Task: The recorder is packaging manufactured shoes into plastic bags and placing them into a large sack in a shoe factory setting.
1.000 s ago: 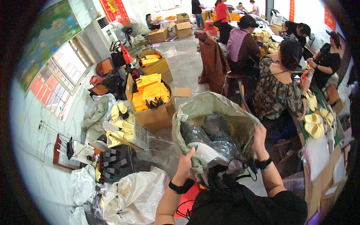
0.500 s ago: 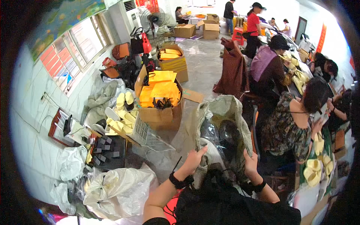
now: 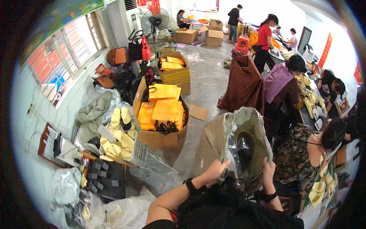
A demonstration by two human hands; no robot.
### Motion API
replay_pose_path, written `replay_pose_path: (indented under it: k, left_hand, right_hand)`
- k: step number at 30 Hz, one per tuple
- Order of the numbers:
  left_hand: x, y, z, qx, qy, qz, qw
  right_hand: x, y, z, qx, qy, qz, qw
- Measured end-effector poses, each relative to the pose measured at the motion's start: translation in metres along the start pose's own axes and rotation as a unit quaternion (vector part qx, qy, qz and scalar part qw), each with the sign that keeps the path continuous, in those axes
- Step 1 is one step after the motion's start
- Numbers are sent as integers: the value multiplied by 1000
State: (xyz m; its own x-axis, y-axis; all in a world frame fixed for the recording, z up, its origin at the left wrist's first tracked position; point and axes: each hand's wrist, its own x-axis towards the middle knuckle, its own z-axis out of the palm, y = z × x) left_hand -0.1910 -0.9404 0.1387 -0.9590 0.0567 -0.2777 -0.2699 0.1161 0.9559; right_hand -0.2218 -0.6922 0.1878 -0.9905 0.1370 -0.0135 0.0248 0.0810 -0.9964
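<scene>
Glossy grey floor (image 3: 213, 82), cluttered workroom; my left hand (image 3: 215, 170) and right hand (image 3: 268, 170) gripped the sack (image 3: 244, 133), now farther right.

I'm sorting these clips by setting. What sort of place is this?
Probably a small packing workshop for slippers. Cardboard boxes of flat yellow bags stand on the floor, yellow slippers lie heaped by the wall, and people work along a table at the right.

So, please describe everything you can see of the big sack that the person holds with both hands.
The sack is large, brownish-tan woven material by its look, with a clear plastic liner inside. It stands upright with its mouth open; something dark lies inside. The left hand grips its near rim, the right hand its right edge. A cardboard box of yellow bags stands to its left.
</scene>
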Motion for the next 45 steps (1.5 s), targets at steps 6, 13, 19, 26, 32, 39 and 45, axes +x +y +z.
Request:
replay_pose_path:
  k: [6, 13, 19, 26, 32, 39, 45]
  left_hand:
    - [59, 64, -53, -4, -85, 42, 995]
    - [119, 122, -91, -97, -84, 64, 990]
    - [204, 122, -122, -103, 31, 43, 993]
    - [308, 127, -165, -81, 149, 157, 973]
    - [371, 184, -211, -254, 111, 34, 960]
    - [478, 192, -278, -252, 73, 34, 964]
    - [565, 222, -351, -274, 45, -23, 960]
  right_hand:
    - [29, -44, 49, 72, 95, -29, 992]
    - [85, -43, 73, 30, 149, -73, 986]
    - [188, -43, 127, 46, 26, -67, 996]
    - [333, -45, 179, 66, -61, -72, 993]
    - [428, -58, 228, 137, -36, -35, 989]
    - [520, -57, 301, 155, -9, -48, 987]
    - [590, -82, 359, 169, 74, -40, 982]
